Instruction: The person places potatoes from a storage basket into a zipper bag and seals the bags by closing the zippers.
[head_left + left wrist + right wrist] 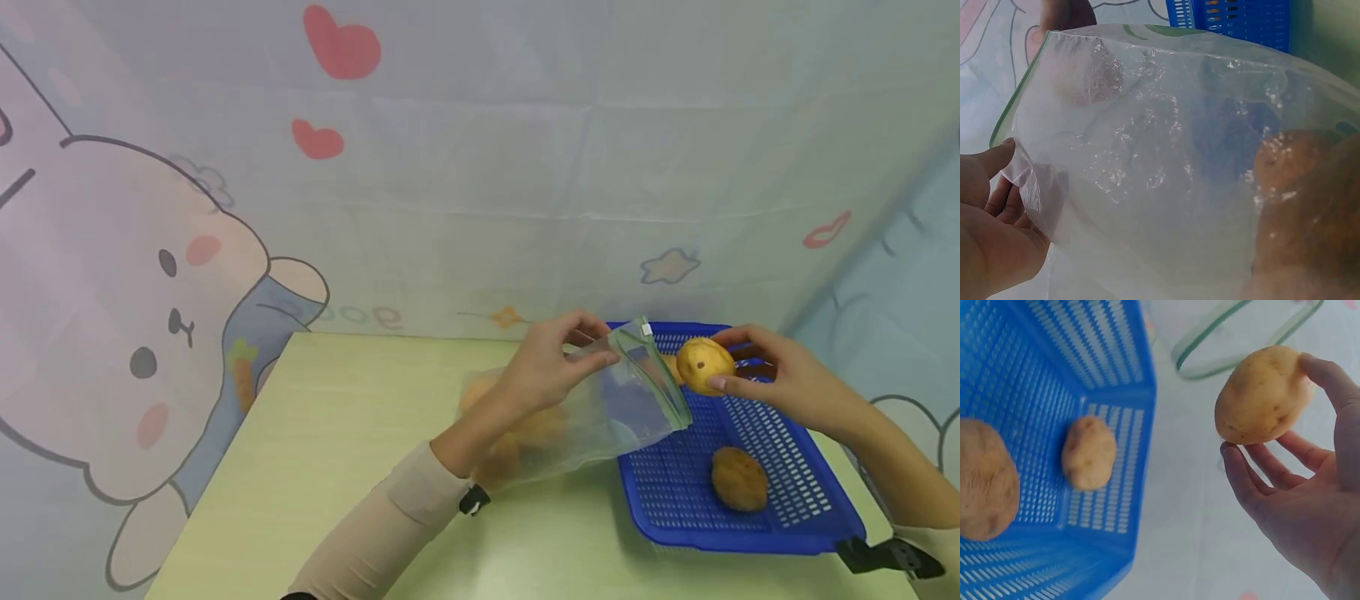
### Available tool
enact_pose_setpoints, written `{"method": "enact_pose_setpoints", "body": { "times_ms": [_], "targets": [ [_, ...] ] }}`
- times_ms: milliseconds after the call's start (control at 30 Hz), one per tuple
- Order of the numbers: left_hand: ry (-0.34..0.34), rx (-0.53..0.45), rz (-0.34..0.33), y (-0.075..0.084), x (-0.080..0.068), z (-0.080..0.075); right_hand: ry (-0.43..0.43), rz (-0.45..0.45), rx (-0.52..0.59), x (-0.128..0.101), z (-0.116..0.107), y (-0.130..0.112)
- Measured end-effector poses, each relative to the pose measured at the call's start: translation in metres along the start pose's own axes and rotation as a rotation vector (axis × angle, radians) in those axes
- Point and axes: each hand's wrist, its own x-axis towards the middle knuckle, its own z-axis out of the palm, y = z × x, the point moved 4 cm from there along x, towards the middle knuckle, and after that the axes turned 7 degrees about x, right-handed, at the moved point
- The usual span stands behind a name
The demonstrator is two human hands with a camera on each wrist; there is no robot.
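My left hand [592, 347] pinches the rim of a clear zip bag [630, 408] and holds its mouth open toward the right, above the table. Potatoes [517, 433] show dimly through the plastic; the left wrist view has one of them [1304, 187] low in the bag [1160, 162]. My right hand [722, 361] grips a yellow potato [701, 365] just right of the bag's mouth, over the blue basket [750, 542]. In the right wrist view that potato [1263, 394] sits between thumb and fingers [1247, 481], close to the green zip rim [1241, 337].
The blue perforated basket [1104, 369] stands at the right end of a pale green table [337, 433]. A brown potato [738, 477] lies in it; the right wrist view shows two [1088, 452] [985, 478]. A cartoon-printed cloth [187, 250] hangs behind and beside the table.
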Motion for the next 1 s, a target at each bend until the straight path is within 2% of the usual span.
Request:
{"method": "enact_pose_setpoints", "body": {
  "times_ms": [167, 400, 567, 800, 1000],
  "targets": [
    [0.002, -0.002, -0.004, 0.001, 0.000, -0.002, 0.010, -0.045, 0.030, -0.005, 0.005, -0.021],
    [-0.008, -0.001, -0.006, 0.002, 0.000, -0.002, 0.018, -0.028, 0.034, -0.001, 0.017, -0.038],
    [-0.017, -0.005, 0.015, 0.005, 0.000, -0.002, -0.001, -0.049, 0.016, 0.003, 0.022, -0.045],
    [-0.034, -0.003, 0.029, 0.006, 0.000, -0.001, -0.008, -0.029, -0.017, 0.003, 0.025, -0.047],
    [-0.040, -0.007, 0.030, 0.007, 0.000, -0.001, -0.016, -0.070, -0.018, 0.005, 0.030, -0.047]
  ]
}}
